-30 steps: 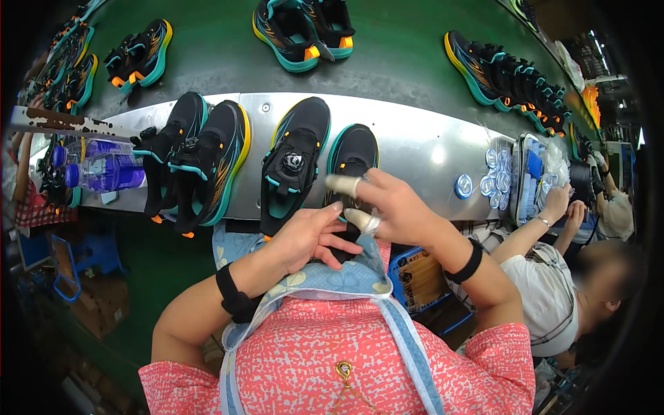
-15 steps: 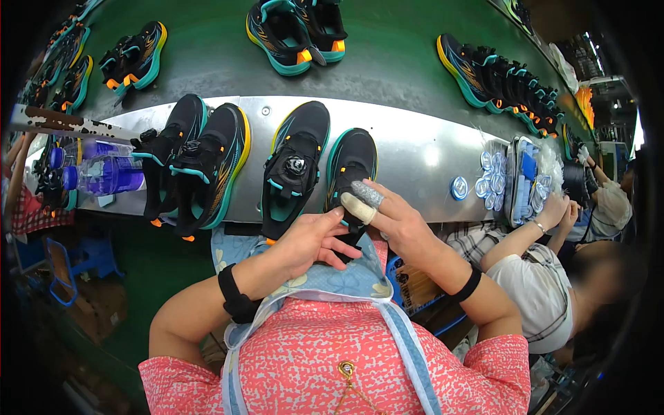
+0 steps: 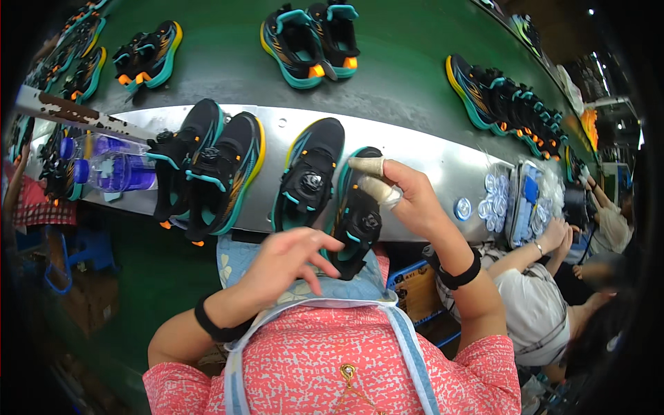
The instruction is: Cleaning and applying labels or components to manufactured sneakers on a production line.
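Close in front of me on the metal ledge (image 3: 415,149) lies a black sneaker (image 3: 356,207) with a teal sole edge and a round lacing dial. My right hand (image 3: 413,197) is over its right side, thumb and forefinger apart in pale finger covers, grasping nothing I can see; whether it touches the upper I cannot tell. My left hand (image 3: 290,263) hovers by the heel end with its fingers spread and holds nothing. Left of this shoe lies a matching sneaker (image 3: 311,173) with a dial, its heel partly hidden behind my left hand.
Another sneaker pair (image 3: 225,173) stands left on the ledge, beside bottles of purple liquid (image 3: 117,173). Beyond, the green belt (image 3: 394,83) carries more shoes. Right are a loose round dial part (image 3: 463,209), several bagged ones (image 3: 493,200), a blue-lined tray (image 3: 523,200) and a co-worker's hand (image 3: 553,235).
My right hand has lifted off the shoe's dial area, uncovering the dial, and its fingers have parted. My left hand has shifted left and down, away from the shoe. The view has tilted slightly.
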`<state>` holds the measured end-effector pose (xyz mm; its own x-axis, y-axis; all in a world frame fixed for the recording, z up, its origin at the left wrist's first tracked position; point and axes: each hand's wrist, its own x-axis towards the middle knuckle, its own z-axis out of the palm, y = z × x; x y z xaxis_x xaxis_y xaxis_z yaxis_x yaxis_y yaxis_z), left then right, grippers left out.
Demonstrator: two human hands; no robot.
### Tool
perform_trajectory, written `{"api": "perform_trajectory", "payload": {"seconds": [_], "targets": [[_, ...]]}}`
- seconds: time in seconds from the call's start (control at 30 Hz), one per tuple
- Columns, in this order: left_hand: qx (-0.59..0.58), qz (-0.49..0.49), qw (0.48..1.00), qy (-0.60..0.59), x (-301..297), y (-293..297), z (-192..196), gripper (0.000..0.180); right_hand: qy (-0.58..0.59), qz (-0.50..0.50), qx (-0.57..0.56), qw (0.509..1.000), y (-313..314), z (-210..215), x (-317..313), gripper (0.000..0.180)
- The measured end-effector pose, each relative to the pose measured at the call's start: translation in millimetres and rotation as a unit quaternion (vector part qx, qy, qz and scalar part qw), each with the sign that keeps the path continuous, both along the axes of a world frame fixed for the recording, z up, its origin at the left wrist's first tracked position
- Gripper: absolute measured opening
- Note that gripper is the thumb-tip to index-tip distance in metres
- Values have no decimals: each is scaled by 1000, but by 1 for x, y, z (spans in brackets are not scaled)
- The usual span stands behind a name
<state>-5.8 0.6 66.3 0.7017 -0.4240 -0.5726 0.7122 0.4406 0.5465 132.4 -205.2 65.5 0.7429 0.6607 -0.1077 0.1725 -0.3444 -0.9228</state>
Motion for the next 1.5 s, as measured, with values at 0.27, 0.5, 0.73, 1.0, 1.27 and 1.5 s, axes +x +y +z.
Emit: {"api": "perform_trajectory", "payload": {"seconds": [0.27,0.5,0.73,1.0,1.27,1.5], "targets": [[72,101,992,2,27,25,-35,26,-197,193,-75,958,58,-5,11,43],[28,62,997,21,21,31,-32,24,-223,125,-80,963,63,-3,3,39],[62,51,996,29,23,26,-30,24,-318,64,-168,931,67,-12,-17,38],[1,65,996,64,20,22,-31,26,-233,113,-87,962,62,-2,-10,39],[2,80,995,57,17,13,-32,28,-110,101,-74,986,60,13,-9,34],[51,71,995,42,16,6,-33,29,-273,14,-170,947,58,-6,-29,33]]}}
